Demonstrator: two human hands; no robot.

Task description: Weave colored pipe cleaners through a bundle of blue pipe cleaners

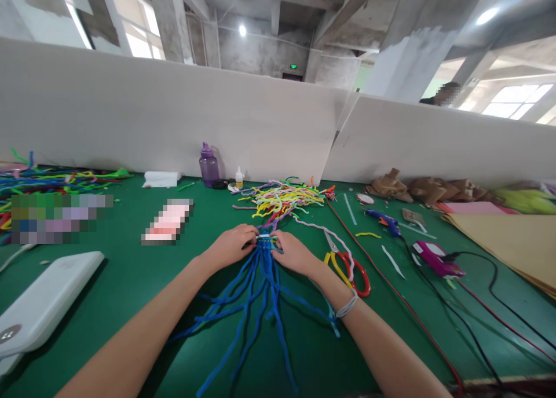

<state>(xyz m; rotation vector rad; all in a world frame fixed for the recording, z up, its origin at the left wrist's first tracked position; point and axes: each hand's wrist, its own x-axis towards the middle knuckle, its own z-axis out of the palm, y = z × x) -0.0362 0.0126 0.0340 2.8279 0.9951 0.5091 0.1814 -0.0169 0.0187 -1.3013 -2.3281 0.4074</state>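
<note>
Both hands work at a bundle of blue pipe cleaners [264, 265], joined at the top in a small woven-looking knot with a white strip across it. My left hand [237, 241] pinches the left side of the knot. From the right, my right hand [295, 250] grips the other side with curled fingers. Long loose blue ends fan out over the table toward me. Just beyond the fingers lies a heap of multicoloured pipe cleaners [286, 198], mostly yellow and white. Scissors [364, 283] with red handles rest beside my right wrist, partly under a pale pink pipe cleaner [325, 227].
A blue glue gun [384, 221], a purple device [438, 260] and cables lie on the right of the green table [143, 291]. A purple bottle [209, 167] and a small glue bottle [239, 178] stand behind. At left are a white power bank [52, 299] and more pipe cleaners [87, 178].
</note>
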